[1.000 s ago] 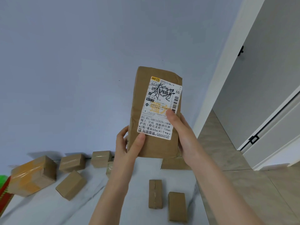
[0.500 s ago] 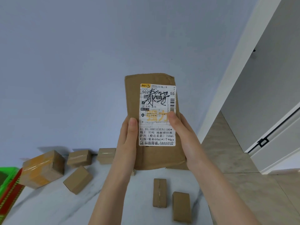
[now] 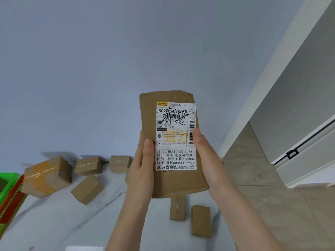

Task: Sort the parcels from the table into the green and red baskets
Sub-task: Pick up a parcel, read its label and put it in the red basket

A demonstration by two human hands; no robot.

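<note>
- Fingers of left hand point(image 3: 143, 169) and right hand point(image 3: 206, 160) clamp the parcel point(image 3: 148, 113), mid-frame.
- Likely light, bendable cardboard; gripping the long side edges seems safest.

Tall brown parcel point(image 3: 172, 183) held upright above desk point(image 3: 72, 227), white label point(image 3: 175, 136) facing camera. Left hand point(image 3: 143, 171) grips left edge, right hand point(image 3: 208, 160) right edge. Small boxes point(image 3: 87, 189) scattered on desk. Green basket point(image 3: 7, 180) and red basket point(image 3: 12, 200) at left.
</note>
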